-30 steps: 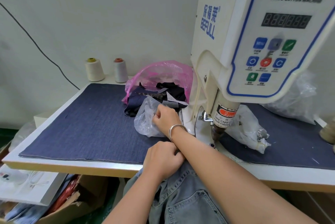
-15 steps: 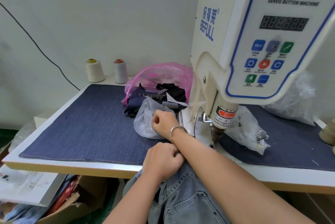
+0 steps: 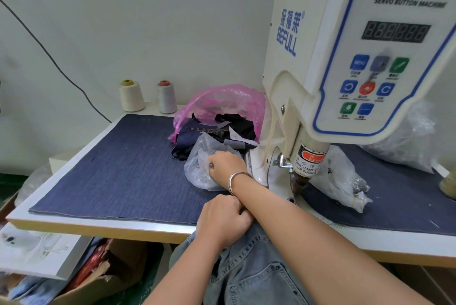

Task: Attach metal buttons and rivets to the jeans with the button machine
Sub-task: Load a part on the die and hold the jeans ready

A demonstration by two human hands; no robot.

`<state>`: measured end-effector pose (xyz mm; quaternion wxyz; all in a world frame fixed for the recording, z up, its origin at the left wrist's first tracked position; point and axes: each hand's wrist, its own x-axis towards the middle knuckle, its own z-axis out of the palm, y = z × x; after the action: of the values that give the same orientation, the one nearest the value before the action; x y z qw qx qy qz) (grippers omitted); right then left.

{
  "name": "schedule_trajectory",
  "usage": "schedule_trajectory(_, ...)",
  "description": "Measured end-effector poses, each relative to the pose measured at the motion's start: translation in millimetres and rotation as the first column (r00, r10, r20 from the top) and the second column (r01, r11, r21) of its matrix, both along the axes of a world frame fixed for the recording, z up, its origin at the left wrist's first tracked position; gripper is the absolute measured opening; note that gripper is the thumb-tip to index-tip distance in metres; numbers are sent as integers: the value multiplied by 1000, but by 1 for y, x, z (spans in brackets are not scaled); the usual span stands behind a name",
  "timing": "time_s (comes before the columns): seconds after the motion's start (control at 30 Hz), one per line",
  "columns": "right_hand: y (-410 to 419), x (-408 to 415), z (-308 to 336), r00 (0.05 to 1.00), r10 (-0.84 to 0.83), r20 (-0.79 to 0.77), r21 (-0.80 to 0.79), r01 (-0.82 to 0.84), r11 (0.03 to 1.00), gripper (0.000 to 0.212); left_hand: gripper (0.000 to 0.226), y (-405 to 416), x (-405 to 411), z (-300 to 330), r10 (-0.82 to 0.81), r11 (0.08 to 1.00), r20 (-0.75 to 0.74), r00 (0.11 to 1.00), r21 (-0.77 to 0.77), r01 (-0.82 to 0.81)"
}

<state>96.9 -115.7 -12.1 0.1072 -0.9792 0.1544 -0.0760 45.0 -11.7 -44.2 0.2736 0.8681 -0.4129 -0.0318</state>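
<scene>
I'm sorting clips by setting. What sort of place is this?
Probably a small garment workshop: a button machine on a cloth-covered table, thread cones by the wall, and jeans at the table's edge.

The right hand hides its fingertips in the clear bag (contents too small to tell). The button machine is cut off top and right; the jeans run past the bottom edge.

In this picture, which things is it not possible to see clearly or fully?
- What the right hand takes from the clear bag: head view, curled fingers cover it.
- The left hand grip on the jeans: hidden under the right forearm.
- The display digits: unlit, unreadable.
- The button machine: cut off by the top and right edges.
</scene>
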Motion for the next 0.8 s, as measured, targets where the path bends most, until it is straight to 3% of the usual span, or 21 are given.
schedule_trajectory(0.13, 0, -2, -1, 1000, 5, 27, 23, -6, 1000, 23, 36, 0, -1, 1, 0, 1000, -6, 1000, -11, 0)
schedule_trajectory(0.4, 2, 0, -1, 997, 14, -81, -35, -17, 999, 31, 37, 0, 0, 0, -10, 1000, -11, 1000, -25, 10)
schedule_trajectory(0.67, 3, -5, 3, 1000, -6, -25, -6, 6, 1000, 32, 37, 0, 0, -2, -12, 1000, -7, 1000, -13, 12)
schedule_trajectory(0.8, 4, -4, 10, 992, -3, -124, -19, 1, 1000, 32, 38, 1, 0, -1, -7, 1000, -6, 1000, -17, 7)
